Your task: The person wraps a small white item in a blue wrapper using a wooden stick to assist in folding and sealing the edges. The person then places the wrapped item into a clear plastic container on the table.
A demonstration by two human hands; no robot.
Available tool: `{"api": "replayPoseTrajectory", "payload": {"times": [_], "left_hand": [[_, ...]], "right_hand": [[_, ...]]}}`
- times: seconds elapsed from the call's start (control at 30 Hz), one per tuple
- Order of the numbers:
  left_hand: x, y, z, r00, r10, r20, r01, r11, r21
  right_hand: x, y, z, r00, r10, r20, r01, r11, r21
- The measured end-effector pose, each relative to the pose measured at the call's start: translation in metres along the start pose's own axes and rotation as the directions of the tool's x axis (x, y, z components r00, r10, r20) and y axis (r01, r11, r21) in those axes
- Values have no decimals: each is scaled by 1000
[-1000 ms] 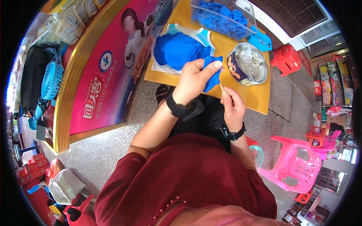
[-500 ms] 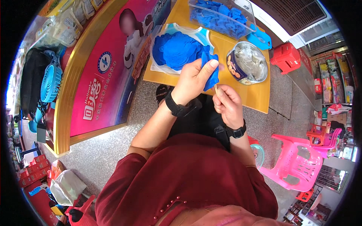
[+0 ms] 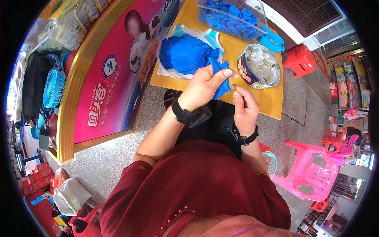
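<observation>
Two bare hands at a yellow wooden counter (image 3: 262,103), seen by a bystander in the room. The left hand (image 3: 201,87) carries a thin blue piece (image 3: 222,91) above the counter's near edge; its grip is clamped on the piece, thumb on top and fingers behind, so that the lower part hangs free, probably to leave it accessible from the right. The right hand (image 3: 245,111) stands just beside that lower part, thumb and index fingertips close together; I cannot tell whether this grip is on anything, since whatever lies at the fingertips is too small to make out. Both hands meet in front of the body, an arrangement that seems to favour fine fingerwork.

Left of the hands and farther off, a layered pile of blue pieces (image 3: 185,53) lies on a white sheet with teal edging (image 3: 166,71), which apparently keeps the pile off the wood and within short reach of the left hand. At the far side, a clear plastic bin (image 3: 257,28) contains crumpled blue material (image 3: 229,15), its walls seemingly serving to keep the loose bits together. To the right stands a round biscuit tin (image 3: 245,74) filled with crumpled greyish film (image 3: 260,63), placed near the right hand, presumably for convenience.
</observation>
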State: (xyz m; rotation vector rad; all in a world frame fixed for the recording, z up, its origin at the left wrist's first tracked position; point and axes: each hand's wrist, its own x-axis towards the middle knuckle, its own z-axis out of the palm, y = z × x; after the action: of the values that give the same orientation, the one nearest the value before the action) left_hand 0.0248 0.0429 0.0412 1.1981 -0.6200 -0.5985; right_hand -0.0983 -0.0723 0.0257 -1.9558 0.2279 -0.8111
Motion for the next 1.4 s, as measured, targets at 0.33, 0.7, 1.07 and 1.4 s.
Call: {"api": "replayPoseTrajectory", "payload": {"times": [0.33, 0.7, 1.07, 1.4], "left_hand": [[0, 2, -4, 971, 183, -151, -167, 980, 112], [7, 6, -21, 877, 480, 32, -413, 718, 560], [13, -3, -13, 940, 246, -235, -237, 969, 66], [12, -7, -13, 991, -79, -110, 73, 996, -54]], "right_hand": [[7, -8, -22, 781, 437, 447, -602, 716, 352], [9, -1, -34, 812, 492, 315, -556, 817, 156], [-3, 12, -11, 929, 343, 140, -360, 925, 122], [-2, 17, -6, 957, 281, 77, -289, 949, 125]]}}
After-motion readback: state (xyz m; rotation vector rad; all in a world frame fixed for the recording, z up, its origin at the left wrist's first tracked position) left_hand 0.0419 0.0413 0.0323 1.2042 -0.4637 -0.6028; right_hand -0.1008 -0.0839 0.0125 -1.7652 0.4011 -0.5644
